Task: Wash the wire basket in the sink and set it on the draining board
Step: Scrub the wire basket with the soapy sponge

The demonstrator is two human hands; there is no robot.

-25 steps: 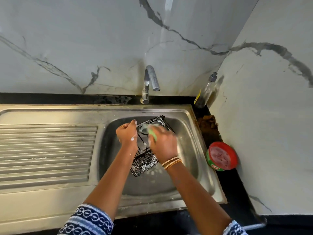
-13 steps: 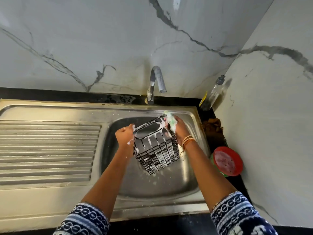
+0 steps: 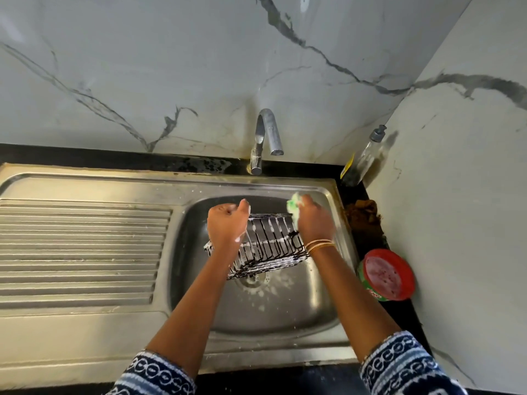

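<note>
Soapy basket [image 3: 271, 246] held over sink [image 3: 322, 309], left hand [image 3: 226, 223] gripping its left rim, right hand [image 3: 313, 220] clutching green sponge [image 3: 293, 206] at right rim, draining board [image 3: 79, 246] alongside.

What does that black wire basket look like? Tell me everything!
The wire basket is a box of thin black wires, streaked with white soap foam. It is held tilted over the sink, above the drain. The left hand grips its left end, and the right hand presses a green scrubber to its right end.

Navy sleeves [image 3: 154, 376] with white chain pattern; thin gold bangles [image 3: 319, 245] on right wrist.
</note>
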